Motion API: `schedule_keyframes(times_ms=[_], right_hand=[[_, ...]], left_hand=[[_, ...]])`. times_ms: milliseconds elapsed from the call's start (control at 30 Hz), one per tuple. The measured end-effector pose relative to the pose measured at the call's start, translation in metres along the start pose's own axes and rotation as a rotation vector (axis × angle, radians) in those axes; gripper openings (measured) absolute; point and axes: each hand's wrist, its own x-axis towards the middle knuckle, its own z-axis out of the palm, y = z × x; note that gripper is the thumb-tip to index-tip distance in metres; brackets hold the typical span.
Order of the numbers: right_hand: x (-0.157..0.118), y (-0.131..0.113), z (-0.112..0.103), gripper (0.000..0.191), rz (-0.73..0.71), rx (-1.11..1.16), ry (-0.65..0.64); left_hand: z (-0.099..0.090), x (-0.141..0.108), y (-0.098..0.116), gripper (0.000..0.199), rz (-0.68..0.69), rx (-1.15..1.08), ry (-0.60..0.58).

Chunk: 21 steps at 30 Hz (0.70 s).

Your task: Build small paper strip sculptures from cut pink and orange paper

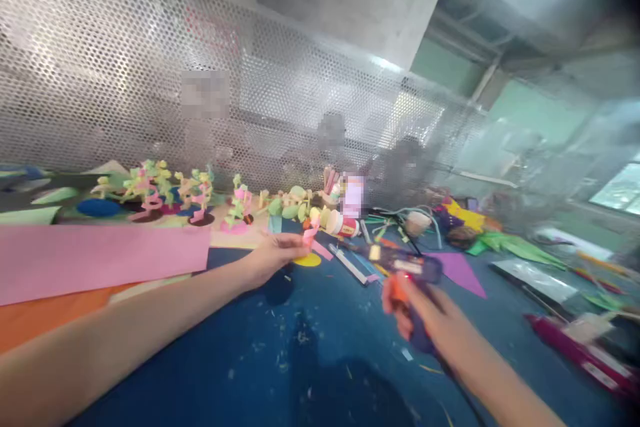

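Observation:
My left hand (280, 255) pinches a small pink spiral figure (310, 233) with a yellowish top. Beneath it is a round yellow disc (309, 259); whether the two are joined I cannot tell. My right hand (415, 303) is wrapped around a dark glue gun (410, 265) with an orange trigger, a red light glowing on it. The nozzle points left toward the pink figure, apart from it, and is blurred. Just behind my left hand lies a red and white jar (343, 223) on its side.
Several small colourful craft figures (200, 193) stand at the back left. Pink sheets (110, 257) cover the table's left side. A metal ruler (349, 263), a purple sheet (457, 272) and a magenta tool (580, 350) lie rightward. A perforated metal screen (280, 93) rises behind; people sit beyond it.

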Motion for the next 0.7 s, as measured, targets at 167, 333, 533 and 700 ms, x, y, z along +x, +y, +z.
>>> schedule_keyframes(times_ms=[167,333,533,700], right_hand=[[0.010,-0.004,0.035,0.046,-0.029,-0.109,-0.047],[0.024,-0.008,0.040,0.047,-0.090,-0.197,-0.019],[0.028,-0.013,0.042,0.048,-0.072,-0.289,0.006],[0.026,-0.017,0.042,0.055,-0.061,-0.376,0.015]], left_hand=[[0.004,-0.004,0.002,0.018,-0.021,0.002,-0.028],[0.007,-0.003,0.002,0.018,-0.026,-0.048,0.035],[0.013,-0.004,0.006,0.021,-0.056,-0.081,0.035],[0.013,-0.004,0.007,0.020,-0.070,-0.088,0.039]])
